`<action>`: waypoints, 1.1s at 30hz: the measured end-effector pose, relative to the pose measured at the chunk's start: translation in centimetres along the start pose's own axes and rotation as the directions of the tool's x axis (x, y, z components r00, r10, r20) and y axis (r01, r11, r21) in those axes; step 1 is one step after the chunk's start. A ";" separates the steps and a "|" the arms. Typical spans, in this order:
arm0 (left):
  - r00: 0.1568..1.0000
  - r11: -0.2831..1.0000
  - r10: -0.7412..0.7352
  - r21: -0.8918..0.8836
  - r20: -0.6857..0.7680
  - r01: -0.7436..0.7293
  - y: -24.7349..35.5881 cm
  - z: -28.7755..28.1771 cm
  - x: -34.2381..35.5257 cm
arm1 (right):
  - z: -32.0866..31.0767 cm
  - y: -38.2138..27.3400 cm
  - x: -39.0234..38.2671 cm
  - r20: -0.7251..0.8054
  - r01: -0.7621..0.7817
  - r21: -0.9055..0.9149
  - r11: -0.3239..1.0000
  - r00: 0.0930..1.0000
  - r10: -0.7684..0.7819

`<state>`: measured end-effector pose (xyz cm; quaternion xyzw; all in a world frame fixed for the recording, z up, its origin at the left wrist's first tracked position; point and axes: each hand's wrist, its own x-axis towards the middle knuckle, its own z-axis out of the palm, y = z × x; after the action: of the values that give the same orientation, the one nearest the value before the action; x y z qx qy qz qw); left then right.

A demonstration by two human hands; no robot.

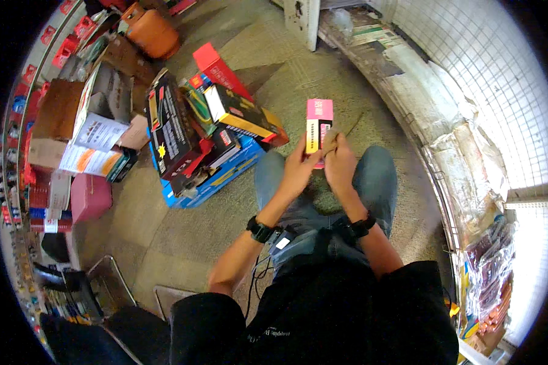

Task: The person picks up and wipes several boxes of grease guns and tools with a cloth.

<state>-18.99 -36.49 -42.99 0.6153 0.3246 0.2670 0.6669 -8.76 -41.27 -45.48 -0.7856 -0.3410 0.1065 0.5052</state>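
Low in front of my knees, both hands meet at a slim pink, yellow and black cardboard box (pixel 312 135). My left hand (pixel 297 167) has its fingers closed on the box's near left side. On the other side, my right hand (pixel 340 164) pinches a brownish flat piece (pixel 329 143), whose exact kind I cannot make out. That piece lies against the box's right side and covers part of it. The box's near end is partly hidden by my fingers.
To the left, a blue box (pixel 216 182) bears several jumbled cartons, among them a black one (pixel 172 131) and a red one (pixel 222 70). An orange gas cylinder (pixel 152 33) stands farther back. A pink container (pixel 91 198) is at left. A low shelf (pixel 420 88) runs along the right.
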 end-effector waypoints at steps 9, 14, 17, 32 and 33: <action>0.993 0.989 0.115 -0.097 0.008 -0.114 -2.2 0.1 -0.9 | 1.3 1.5 1.6 -0.246 0.067 -0.087 0.994 0.965 -0.087; 0.978 0.980 0.199 0.018 0.059 -0.201 -1.7 0.7 -1.6 | -0.7 1.1 3.5 -0.177 0.038 0.104 0.994 0.984 -0.019; 0.940 0.998 0.051 0.002 0.338 -0.055 -1.8 1.6 -1.6 | -1.7 3.4 5.6 -0.253 0.116 0.104 0.988 0.964 -0.087; 0.992 0.908 -0.115 0.399 -0.058 0.129 -16.5 13.1 6.3 | -4.0 3.9 7.4 -0.048 0.090 -0.013 0.996 0.995 -0.090; 0.991 0.909 0.007 0.414 -0.137 0.051 -17.7 13.4 6.7 | -3.6 4.1 7.1 -0.035 0.085 -0.013 0.996 0.996 -0.086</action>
<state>-5.23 -41.88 -60.86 0.7200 0.4254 0.2250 0.4999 0.15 -40.32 -46.05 -0.7750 -0.3659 0.0688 0.5107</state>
